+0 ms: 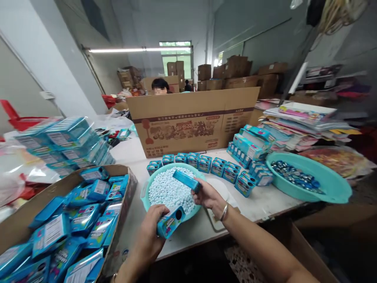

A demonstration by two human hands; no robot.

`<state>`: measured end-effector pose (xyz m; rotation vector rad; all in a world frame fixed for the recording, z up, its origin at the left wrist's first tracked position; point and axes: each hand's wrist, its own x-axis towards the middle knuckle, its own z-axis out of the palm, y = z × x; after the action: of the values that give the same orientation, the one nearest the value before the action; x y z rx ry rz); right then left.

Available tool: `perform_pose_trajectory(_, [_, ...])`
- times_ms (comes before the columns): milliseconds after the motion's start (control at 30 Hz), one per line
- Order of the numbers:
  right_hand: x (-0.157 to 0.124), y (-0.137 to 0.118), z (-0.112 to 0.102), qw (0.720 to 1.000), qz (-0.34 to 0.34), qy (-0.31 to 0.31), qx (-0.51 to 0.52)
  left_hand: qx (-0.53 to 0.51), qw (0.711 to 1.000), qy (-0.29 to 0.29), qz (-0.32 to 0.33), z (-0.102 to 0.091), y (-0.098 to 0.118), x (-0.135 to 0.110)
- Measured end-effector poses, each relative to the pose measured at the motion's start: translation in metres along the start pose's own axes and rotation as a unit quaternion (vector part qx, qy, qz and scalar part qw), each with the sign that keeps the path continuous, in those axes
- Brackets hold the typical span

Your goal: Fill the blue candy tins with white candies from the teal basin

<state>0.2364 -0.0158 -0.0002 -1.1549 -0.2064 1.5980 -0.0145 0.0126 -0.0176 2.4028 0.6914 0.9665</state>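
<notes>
My left hand [150, 232] is closed round a small blue printed box [171, 223] with a dark round spot on its face, at the near edge of a turquoise basin [143, 196]. Small pale blue-white pellets [161, 188] fill that basin. Over the pellets, my right hand [209, 196] grips one end of an oblong blue container [186, 181], which tilts down to the right; its inside is hidden. Behind the basin, several similar blue boxes [217, 167] stand in a curved row.
At left, a carton [129, 196] holds many blue boxes, with wrapped stacks [67, 137] behind. A large cardboard panel [188, 118] spans the table's back; a person's head [160, 85] shows above it. A second basin [335, 186] holds shiny blue round pieces [294, 177]. Papers [306, 122] lie behind it.
</notes>
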Motion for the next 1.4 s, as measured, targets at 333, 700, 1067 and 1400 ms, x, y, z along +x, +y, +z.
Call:
perform_pose_trajectory(333, [-0.010, -0.006, -0.010, 0.906, -0.268, 0.011, -0.326, 0.114, 0.980, -0.147, 0.072, 0.002, -0.007, 0.034])
perform_pose_trajectory(700, [-0.005, -0.020, 0.030, 0.573, -0.514, 0.003, -0.638, 0.167, 0.982, 0.002, 0.088, 0.032, -0.037, 0.052])
perform_pose_trajectory(1067, [0.032, 0.014, 0.034, 0.821, -0.494, -0.046, -0.283, 0.084, 0.994, 0.070, -0.007, 0.040, -0.058, 0.054])
perform_pose_trajectory(1400, [0.025, 0.068, 0.058, 0.903, -0.400, -0.002, -0.156, -0.152, 0.968, 0.074, -0.188, 0.049, -0.032, 0.035])
